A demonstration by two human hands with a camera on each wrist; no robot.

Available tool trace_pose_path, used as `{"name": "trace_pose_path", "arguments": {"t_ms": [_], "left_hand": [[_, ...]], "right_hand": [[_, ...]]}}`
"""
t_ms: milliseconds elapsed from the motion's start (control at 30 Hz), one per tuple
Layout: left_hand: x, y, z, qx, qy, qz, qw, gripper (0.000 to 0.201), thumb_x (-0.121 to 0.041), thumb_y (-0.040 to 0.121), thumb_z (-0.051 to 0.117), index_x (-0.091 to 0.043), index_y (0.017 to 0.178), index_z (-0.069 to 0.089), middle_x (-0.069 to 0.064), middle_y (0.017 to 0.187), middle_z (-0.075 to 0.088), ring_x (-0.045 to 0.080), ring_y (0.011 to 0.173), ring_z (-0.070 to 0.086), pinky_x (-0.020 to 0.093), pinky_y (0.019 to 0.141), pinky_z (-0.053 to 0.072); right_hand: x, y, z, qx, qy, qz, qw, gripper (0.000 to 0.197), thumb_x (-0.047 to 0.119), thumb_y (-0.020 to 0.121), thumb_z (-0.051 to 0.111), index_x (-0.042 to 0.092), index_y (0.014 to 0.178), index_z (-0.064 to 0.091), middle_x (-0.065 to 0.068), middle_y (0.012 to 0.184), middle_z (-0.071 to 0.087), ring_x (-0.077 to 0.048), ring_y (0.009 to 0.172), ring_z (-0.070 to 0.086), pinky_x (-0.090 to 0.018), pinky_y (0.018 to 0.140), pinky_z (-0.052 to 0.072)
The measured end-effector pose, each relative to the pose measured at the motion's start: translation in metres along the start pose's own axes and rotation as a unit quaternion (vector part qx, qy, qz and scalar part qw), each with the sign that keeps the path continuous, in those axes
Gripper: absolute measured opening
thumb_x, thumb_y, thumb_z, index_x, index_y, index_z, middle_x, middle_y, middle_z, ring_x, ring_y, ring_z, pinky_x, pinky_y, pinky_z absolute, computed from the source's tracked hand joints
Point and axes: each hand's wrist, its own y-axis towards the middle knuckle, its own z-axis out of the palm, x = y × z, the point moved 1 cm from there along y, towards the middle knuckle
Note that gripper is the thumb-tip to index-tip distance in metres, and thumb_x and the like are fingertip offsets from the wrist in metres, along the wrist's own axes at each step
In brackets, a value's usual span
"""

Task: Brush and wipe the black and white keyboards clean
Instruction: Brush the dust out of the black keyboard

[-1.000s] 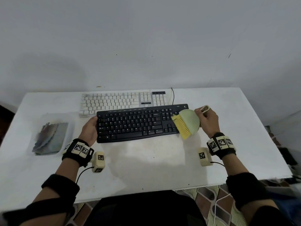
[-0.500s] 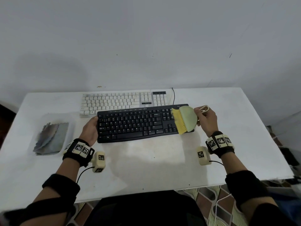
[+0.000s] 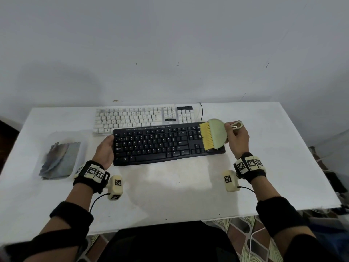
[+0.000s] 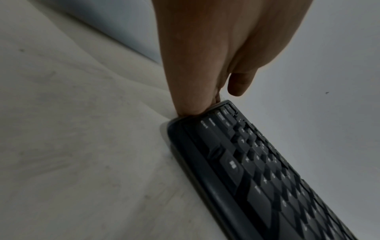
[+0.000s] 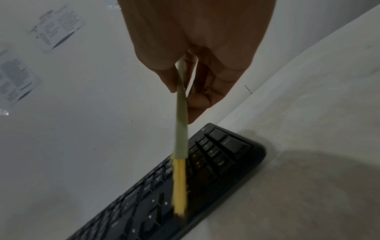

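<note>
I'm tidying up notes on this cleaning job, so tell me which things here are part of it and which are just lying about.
Part of the job:
black keyboard, steadied by the left hand
white keyboard
brush, held in the right hand
cloths in the clear tray, likely for wiping

Just lying about:
printed sheets on the wall
table as the work surface

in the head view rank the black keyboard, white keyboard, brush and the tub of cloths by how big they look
1. black keyboard: widest, though it lies nearer the camera.
2. white keyboard: its near edge is partly hidden behind the black one, so the gap is unsure.
3. tub of cloths.
4. brush, held by the right hand.
</note>
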Motion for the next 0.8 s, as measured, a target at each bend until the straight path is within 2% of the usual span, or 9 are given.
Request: {"name": "trace_pose_path", "arguments": {"t_ms": [100,200,300,367,433,533,633,667,800], "left_hand": [[0.0,0.0,0.0,0.005,-0.002,-0.002,1.0,0.032,-0.023,0.109,0.043,-0.007,0.127,0.063,0.002,0.104,0.075,0.019,0.099,0.069,0.039,0.086,0.054],[0.0,0.001,-0.001,0.003,-0.006,-0.006,1.0,0.035,-0.024,0.108,0.044,-0.006,0.134,0.06,0.003,0.108,0.074,0.019,0.101,0.069,0.039,0.085,0.054],[0.0,0.0,0.0,0.007,-0.01,-0.005,1.0,0.031,-0.023,0.108,0.044,-0.008,0.126,0.064,0.0,0.102,0.077,0.018,0.098,0.07,0.038,0.084,0.054],[-0.001,-0.001,0.001,0.008,-0.012,-0.005,1.0,0.028,-0.023,0.108,0.044,-0.01,0.12,0.066,-0.003,0.095,0.078,0.017,0.094,0.07,0.038,0.083,0.054],[-0.001,-0.002,0.002,0.005,-0.01,-0.004,1.0,0.027,-0.023,0.108,0.045,-0.011,0.118,0.066,-0.003,0.093,0.078,0.016,0.092,0.07,0.038,0.082,0.054],[-0.003,-0.003,0.003,-0.004,-0.014,-0.006,1.0,0.024,-0.022,0.108,0.045,-0.012,0.112,0.067,-0.005,0.088,0.078,0.013,0.087,0.072,0.035,0.079,0.054],[-0.002,-0.002,0.002,-0.006,-0.008,-0.005,1.0,0.026,-0.023,0.107,0.046,-0.011,0.115,0.067,-0.003,0.092,0.078,0.014,0.089,0.072,0.036,0.079,0.054],[-0.002,-0.003,0.002,-0.005,-0.006,-0.005,1.0,0.026,-0.023,0.107,0.046,-0.011,0.116,0.067,-0.003,0.093,0.078,0.014,0.09,0.072,0.036,0.079,0.054],[-0.002,-0.004,0.002,0.0,-0.005,-0.006,1.0,0.028,-0.024,0.108,0.045,-0.01,0.119,0.066,-0.001,0.098,0.076,0.016,0.093,0.071,0.038,0.081,0.055]], "right_hand": [[-0.005,0.001,-0.007,0.04,-0.021,0.017,0.999,0.022,0.027,0.097,0.063,0.009,0.087,0.059,-0.001,0.08,0.065,-0.019,0.065,0.058,-0.032,0.058,0.049],[-0.005,0.001,-0.014,0.056,-0.043,0.03,0.997,0.023,0.023,0.093,0.065,0.005,0.082,0.057,-0.002,0.078,0.062,-0.017,0.072,0.053,-0.029,0.065,0.044],[0.006,-0.003,-0.012,0.005,-0.023,0.005,1.0,0.022,0.03,0.096,0.064,0.009,0.09,0.062,-0.001,0.084,0.068,-0.018,0.074,0.061,-0.021,0.061,0.051],[0.017,-0.004,-0.007,-0.039,-0.007,-0.019,0.999,0.021,0.035,0.097,0.063,0.015,0.092,0.064,0.001,0.086,0.071,-0.018,0.074,0.067,-0.024,0.064,0.054],[0.026,-0.005,0.001,-0.048,-0.013,-0.054,0.997,0.021,0.035,0.1,0.06,0.015,0.097,0.063,0.0,0.087,0.071,-0.016,0.074,0.068,-0.023,0.064,0.054],[0.038,-0.009,0.017,-0.005,-0.069,-0.124,0.99,0.02,0.036,0.101,0.059,0.016,0.099,0.058,0.004,0.082,0.067,-0.013,0.071,0.065,-0.021,0.061,0.051],[0.042,-0.015,0.029,0.055,-0.124,-0.166,0.977,0.021,0.034,0.103,0.057,0.014,0.1,0.056,0.002,0.08,0.066,-0.002,0.066,0.06,-0.011,0.054,0.043],[0.042,-0.016,0.031,0.069,-0.138,-0.174,0.973,0.022,0.034,0.103,0.055,0.013,0.1,0.055,0.002,0.079,0.066,-0.002,0.065,0.059,-0.012,0.053,0.043],[0.043,-0.017,0.029,0.121,-0.192,-0.202,0.953,0.024,0.036,0.105,0.049,0.016,0.093,0.046,-0.002,0.072,0.062,-0.014,0.062,0.058,-0.022,0.053,0.042]]}}
